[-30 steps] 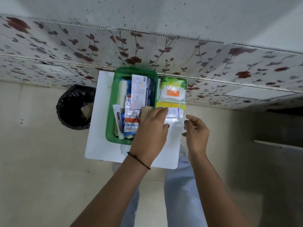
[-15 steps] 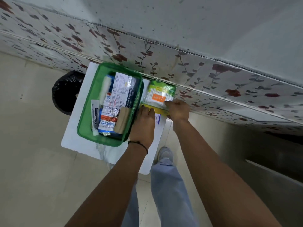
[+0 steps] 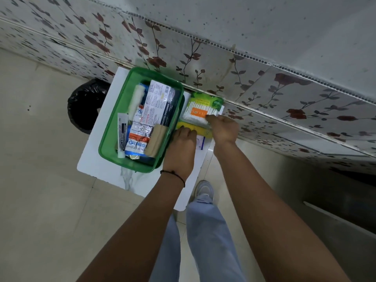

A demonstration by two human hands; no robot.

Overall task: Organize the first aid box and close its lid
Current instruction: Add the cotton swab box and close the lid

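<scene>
The green first aid box stands open on a small white table. It holds a gauze roll, an ointment tube, a dressings box, foil packets and a tan bandage roll. Right of the box lie a cotton swab pack and a yellow packet. My left hand has its fingers curled on the yellow packet. My right hand grips the swab pack's near corner. No lid can be made out.
A black-lined bin stands on the floor left of the table. A floral-patterned wall runs directly behind the table. My legs and one shoe are below the table's near edge. A white paper lies under the yellow packet.
A second ago my left hand was over the tan bandage in the box and my right hand hovered open. Both have since moved onto the packets right of the box.
</scene>
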